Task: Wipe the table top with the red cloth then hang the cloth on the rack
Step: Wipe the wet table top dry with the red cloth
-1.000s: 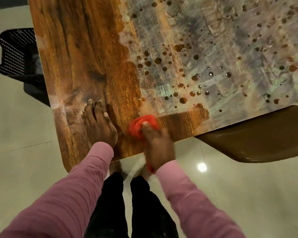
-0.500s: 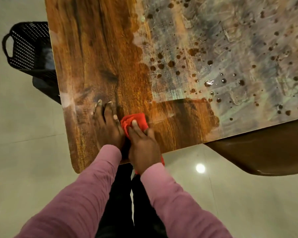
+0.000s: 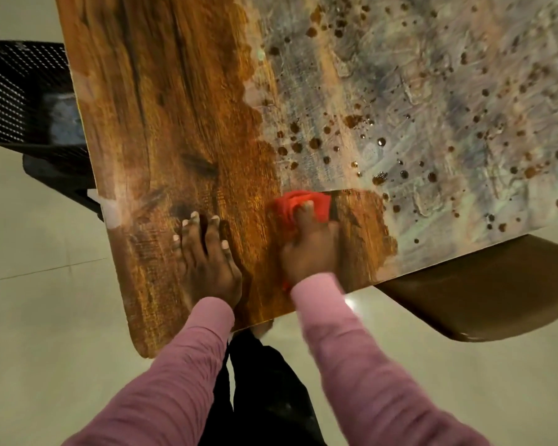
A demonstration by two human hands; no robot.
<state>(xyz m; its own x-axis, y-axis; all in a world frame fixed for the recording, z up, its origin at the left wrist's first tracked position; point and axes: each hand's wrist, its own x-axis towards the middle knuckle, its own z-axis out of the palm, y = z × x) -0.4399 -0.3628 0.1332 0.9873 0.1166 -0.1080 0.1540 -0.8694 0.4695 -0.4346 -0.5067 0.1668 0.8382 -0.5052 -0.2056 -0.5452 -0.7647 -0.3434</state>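
Note:
The wooden table top [image 3: 174, 107] fills the upper view. Its left part is dark, clean wood; the right part [image 3: 448, 91] carries a pale dusty film with brown spots. The red cloth [image 3: 290, 202] is bunched flat on the table at the edge of that film, near the front edge. My right hand [image 3: 310, 246] presses down on the red cloth, fingers over it. Beside it, my left hand [image 3: 207, 255] rests flat on the clean wood with fingers spread, holding nothing. No rack is in view.
A black mesh chair [image 3: 20, 98] stands at the table's left side. A brown chair seat [image 3: 484, 284] pokes out under the table's front right edge. Pale tiled floor [image 3: 39, 333] lies around my dark trousers [image 3: 264, 391].
My right hand slid the red cloth left to my left hand, then back to the right and a little farther up the table. The left hand stayed planted.

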